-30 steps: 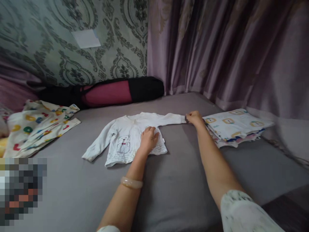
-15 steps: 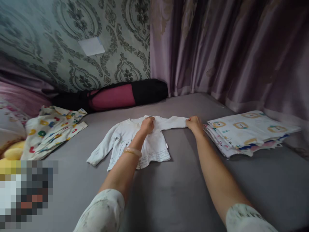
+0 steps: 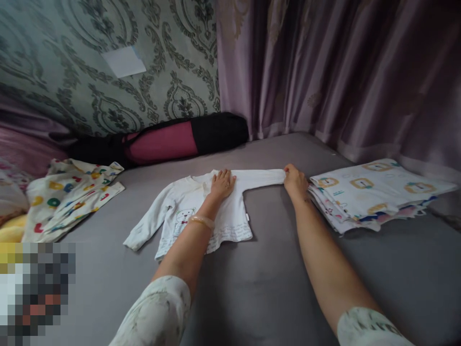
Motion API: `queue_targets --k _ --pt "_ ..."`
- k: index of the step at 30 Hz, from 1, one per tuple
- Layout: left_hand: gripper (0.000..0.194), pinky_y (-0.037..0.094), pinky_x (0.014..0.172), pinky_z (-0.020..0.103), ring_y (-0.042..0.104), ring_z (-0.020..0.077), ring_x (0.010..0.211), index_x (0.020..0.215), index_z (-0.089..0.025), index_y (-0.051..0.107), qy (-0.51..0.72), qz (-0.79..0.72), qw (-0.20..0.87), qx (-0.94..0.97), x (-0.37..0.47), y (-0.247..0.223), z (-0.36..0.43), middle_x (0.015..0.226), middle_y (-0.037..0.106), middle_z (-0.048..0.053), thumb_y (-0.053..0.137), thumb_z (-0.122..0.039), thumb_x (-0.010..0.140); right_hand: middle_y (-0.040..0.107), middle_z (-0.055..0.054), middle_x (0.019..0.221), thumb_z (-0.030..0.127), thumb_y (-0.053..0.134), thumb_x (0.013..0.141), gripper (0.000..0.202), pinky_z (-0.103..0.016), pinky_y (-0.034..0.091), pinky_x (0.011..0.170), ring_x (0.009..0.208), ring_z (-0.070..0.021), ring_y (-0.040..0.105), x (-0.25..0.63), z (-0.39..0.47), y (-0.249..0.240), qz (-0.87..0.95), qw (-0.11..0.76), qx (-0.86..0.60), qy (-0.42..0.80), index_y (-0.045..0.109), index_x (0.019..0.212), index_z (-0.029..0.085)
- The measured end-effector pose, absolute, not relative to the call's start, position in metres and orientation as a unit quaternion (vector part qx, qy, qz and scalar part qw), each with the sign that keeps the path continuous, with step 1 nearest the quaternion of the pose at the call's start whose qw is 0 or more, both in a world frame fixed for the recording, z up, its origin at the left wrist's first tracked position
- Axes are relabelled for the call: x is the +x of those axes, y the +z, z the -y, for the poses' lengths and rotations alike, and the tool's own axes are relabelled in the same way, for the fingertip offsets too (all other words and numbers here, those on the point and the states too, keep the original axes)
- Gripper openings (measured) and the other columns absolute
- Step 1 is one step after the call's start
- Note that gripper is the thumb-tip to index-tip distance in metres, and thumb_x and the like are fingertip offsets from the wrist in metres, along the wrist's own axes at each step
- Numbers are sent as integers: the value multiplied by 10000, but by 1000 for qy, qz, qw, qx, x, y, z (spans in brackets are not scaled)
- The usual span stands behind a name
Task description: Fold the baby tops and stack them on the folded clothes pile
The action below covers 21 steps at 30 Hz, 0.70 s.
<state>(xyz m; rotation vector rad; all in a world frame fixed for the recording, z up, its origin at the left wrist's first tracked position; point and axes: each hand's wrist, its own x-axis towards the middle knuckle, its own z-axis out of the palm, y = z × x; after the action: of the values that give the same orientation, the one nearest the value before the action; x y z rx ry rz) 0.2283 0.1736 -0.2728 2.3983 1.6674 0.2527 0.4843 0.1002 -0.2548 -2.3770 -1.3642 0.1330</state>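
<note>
A small white long-sleeved shirt (image 3: 230, 216) with a bear print lies spread on the grey bed sheet (image 3: 248, 288). My left hand (image 3: 222, 183) rests flat on its upper chest near the shoulder, fingers spread. At the end of the outstretched right-hand sleeve, my right hand (image 3: 295, 181) pinches the cuff, and that sleeve is pulled straight. The other sleeve slants down to the left, untouched. My left forearm covers part of the shirt's front.
Just right of my right hand sits a stack of folded clothes (image 3: 360, 192). A colourful patterned garment (image 3: 68, 197) lies at left. Against the wall rests a long black and pink bag (image 3: 162, 142). Purple curtains (image 3: 288, 72) hang at the back right.
My left hand has opened from a closed grip to lie flat on the shirt. My right hand has drawn the cuff slightly to the right, and the sleeve is straighter.
</note>
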Motion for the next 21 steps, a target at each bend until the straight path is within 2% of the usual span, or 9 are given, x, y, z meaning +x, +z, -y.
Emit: queue_targets --k 3,8,12,15,17,21 --pt "615 133 1173 485 214 272 1449 1470 -141 321 75 -566 98 815 230 -274 -171 1555 287 133 184 -479 975 658 -120 1092 125 309 933 418 -319 435 748 938 -245 630 481 -99 -254 507 176 -843 31 630 1177 233" --pt "622 119 1170 503 182 279 1458 1475 -158 303 61 -561 110 818 228 -271 -172 1568 251 134 208 -501 964 599 -184 1183 48 326 877 454 -344 429 832 1052 -278 587 474 -97 -249 540 131 -831 6 642 1190 137" --pt "603 170 1157 510 207 283 1450 1432 -138 356 82 -559 111 818 227 -261 -167 1559 253 179 331 -492 945 563 -219 1220 94 361 875 404 -419 410 876 1127 -340 518 466 -96 -243 527 105 -843 -35 669 1138 104" --pt "584 172 1165 487 220 276 1446 1418 -114 375 108 -545 93 826 231 -256 -160 1550 276 182 342 -463 950 529 -235 1290 122 366 879 390 -472 370 938 1187 -352 468 456 -100 -240 545 102 -829 -73 672 1117 77" --pt "596 170 1169 474 210 275 1450 1431 -113 361 96 -535 111 832 235 -257 -155 1549 286 169 310 -472 958 481 -214 1379 172 334 919 423 -486 333 999 1261 -332 419 445 -103 -242 600 106 -789 -77 623 1217 92" --pt "618 157 1168 496 182 290 1457 1459 -149 331 83 -535 121 832 241 -264 -152 1564 259 143 256 -507 960 333 -112 1534 372 230 992 514 -528 215 1105 1409 -303 244 423 -109 -254 686 79 -723 -8 433 1433 205"
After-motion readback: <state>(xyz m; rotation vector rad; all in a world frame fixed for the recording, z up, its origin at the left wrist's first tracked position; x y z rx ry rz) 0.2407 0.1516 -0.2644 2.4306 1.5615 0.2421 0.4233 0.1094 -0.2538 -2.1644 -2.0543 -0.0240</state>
